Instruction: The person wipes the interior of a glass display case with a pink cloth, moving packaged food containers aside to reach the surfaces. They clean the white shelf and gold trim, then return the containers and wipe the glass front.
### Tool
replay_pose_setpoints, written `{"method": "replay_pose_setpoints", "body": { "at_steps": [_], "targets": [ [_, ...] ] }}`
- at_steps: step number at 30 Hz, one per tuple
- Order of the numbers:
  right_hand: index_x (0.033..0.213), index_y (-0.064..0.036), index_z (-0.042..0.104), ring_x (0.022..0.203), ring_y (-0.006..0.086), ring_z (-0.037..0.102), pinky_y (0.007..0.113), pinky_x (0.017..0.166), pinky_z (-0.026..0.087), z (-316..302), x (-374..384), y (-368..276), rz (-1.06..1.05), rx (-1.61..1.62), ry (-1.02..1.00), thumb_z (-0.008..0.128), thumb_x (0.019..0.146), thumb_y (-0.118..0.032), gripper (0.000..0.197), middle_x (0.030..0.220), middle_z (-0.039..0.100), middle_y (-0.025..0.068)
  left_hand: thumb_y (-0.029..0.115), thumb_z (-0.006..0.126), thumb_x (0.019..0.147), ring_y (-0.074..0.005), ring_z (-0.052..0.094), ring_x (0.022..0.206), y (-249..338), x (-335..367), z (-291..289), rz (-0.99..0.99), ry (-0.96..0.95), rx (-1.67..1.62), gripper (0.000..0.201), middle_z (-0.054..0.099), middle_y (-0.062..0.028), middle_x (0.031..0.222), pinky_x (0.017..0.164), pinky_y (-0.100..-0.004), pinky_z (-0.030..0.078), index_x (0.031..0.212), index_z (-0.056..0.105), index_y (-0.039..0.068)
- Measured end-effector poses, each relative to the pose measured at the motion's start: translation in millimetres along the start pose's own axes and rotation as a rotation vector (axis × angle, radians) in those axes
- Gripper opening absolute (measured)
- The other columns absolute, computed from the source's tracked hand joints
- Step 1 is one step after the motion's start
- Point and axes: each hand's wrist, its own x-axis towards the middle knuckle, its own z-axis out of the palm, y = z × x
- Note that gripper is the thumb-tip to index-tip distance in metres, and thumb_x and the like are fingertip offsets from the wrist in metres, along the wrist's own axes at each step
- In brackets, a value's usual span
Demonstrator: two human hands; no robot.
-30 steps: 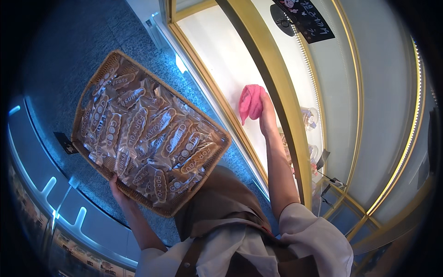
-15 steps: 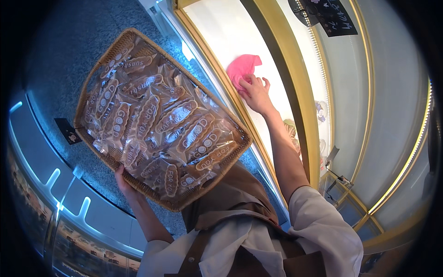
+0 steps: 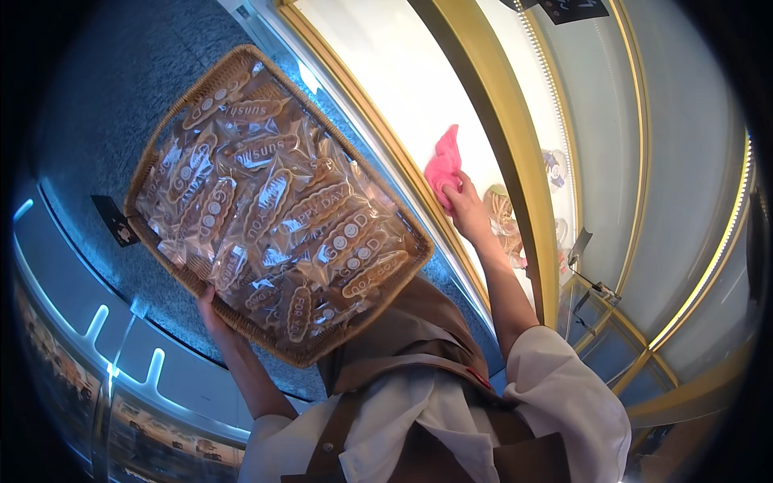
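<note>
My left hand (image 3: pixel 211 315) grips the near rim of a flat wicker tray (image 3: pixel 161 145) from below and holds it level at chest height. The tray is packed with several long brown biscuits in clear wrappers (image 3: pixel 282 213). My right hand (image 3: pixel 465 207) reaches into a gold-framed display case and presses a pink cloth (image 3: pixel 441 165) against its white shelf (image 3: pixel 386 72), close to the gold front edge.
A thick gold post (image 3: pixel 499 121) of the case crosses just right of my right hand. Small wrapped sweets (image 3: pixel 501 211) sit on the shelf beside the hand. A black sign (image 3: pixel 573 8) hangs at the top. Dark speckled floor (image 3: pixel 105 72) lies left, with a lit counter edge (image 3: pixel 105 322) below.
My right hand has drawn the pink cloth along the shelf toward me, from the far part to the near front edge. The tray has stayed in my left hand, tilting slightly.
</note>
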Motion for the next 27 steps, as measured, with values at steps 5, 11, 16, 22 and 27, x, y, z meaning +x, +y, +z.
{"method": "replay_pose_setpoints", "body": {
  "at_steps": [5, 11, 16, 22, 27],
  "targets": [
    [0.105, -0.0087, 0.062, 0.112, 0.0416, 0.059, 0.044, 0.091, 0.052, -10, 42, -14, -0.047, 0.050, -0.024, 0.064, 0.077, 0.004, 0.030, 0.136, 0.051, 0.0244, 0.036, 0.056, 0.093, -0.0317, 0.063, 0.113, 4, -8, 13, -0.002, 0.110, 0.047, 0.059, 0.060, -0.0171, 0.128, 0.095, -0.0450, 0.054, 0.138, 0.048, -0.001],
    [0.110, -0.0133, 0.064, 0.111, 0.0376, 0.061, 0.044, 0.090, 0.054, -11, 166, -44, -0.262, 0.003, 0.200, 0.068, 0.077, -0.002, 0.036, 0.127, 0.057, 0.0165, 0.035, 0.057, 0.092, -0.0318, 0.064, 0.109, -5, 1, -9, 0.017, 0.101, 0.042, 0.058, 0.062, -0.0170, 0.125, 0.092, -0.0454, 0.056, 0.137, 0.048, 0.000],
    [0.113, -0.0152, 0.062, 0.101, 0.0356, 0.063, 0.046, 0.086, 0.053, -17, 265, -68, -0.165, -0.034, 0.187, 0.065, 0.082, -0.008, 0.032, 0.116, 0.060, 0.0157, 0.036, 0.057, 0.091, -0.0324, 0.066, 0.106, -2, -13, 15, 0.019, 0.183, 0.038, 0.058, 0.063, -0.0169, 0.123, 0.091, -0.0458, 0.056, 0.137, 0.048, 0.001],
    [0.118, -0.0059, 0.056, 0.096, 0.0373, 0.062, 0.045, 0.086, 0.051, -6, 290, -147, -0.015, 0.647, 0.485, 0.066, 0.087, -0.015, 0.034, 0.109, 0.060, 0.0199, 0.038, 0.057, 0.092, -0.0321, 0.065, 0.106, 3, -30, 33, 0.023, 0.214, 0.073, 0.058, 0.064, -0.0173, 0.122, 0.091, -0.0443, 0.055, 0.135, 0.050, 0.000],
    [0.123, -0.0080, 0.058, 0.093, 0.0167, 0.062, 0.036, 0.084, 0.050, 13, 268, -156, -0.021, 1.331, -0.432, 0.065, 0.095, -0.015, 0.031, 0.105, 0.066, 0.0086, 0.039, 0.057, 0.091, -0.0313, 0.062, 0.111, 2, -47, 32, 0.022, 0.326, 0.063, 0.060, 0.061, -0.0161, 0.126, 0.092, -0.0451, 0.053, 0.137, 0.050, 0.001]
  ]
}}
